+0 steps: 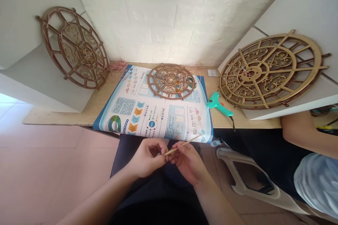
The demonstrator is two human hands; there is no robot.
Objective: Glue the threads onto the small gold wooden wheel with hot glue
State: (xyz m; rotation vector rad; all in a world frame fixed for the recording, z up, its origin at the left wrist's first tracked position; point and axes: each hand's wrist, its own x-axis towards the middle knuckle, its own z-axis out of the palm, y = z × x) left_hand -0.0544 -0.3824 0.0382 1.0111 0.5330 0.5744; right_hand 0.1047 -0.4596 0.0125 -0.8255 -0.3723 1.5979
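Above my lap, both hands are around a thin, pale wooden stick [194,138]. My right hand [190,161] pinches it between thumb and fingers, and its far end points up to the right over the table's edge. At the near end, my left hand [149,158] is closed with thumb and index finger at the stick's tip; the inner fingers are partly hidden. Beyond them, a printed poster sheet [134,114] covers the table's middle. On it lies a round, bronze-coloured openwork wheel [171,81] with scroll patterns and spokes.
A teal glue gun [219,104] lies right of the poster, its cord over the table edge. Larger openwork wheels lean left [75,47] and right [271,70] against white panels. Pinkish wire [118,72] is heaped at the back left. A person's arm [306,133] and a chair [248,175] are at right.
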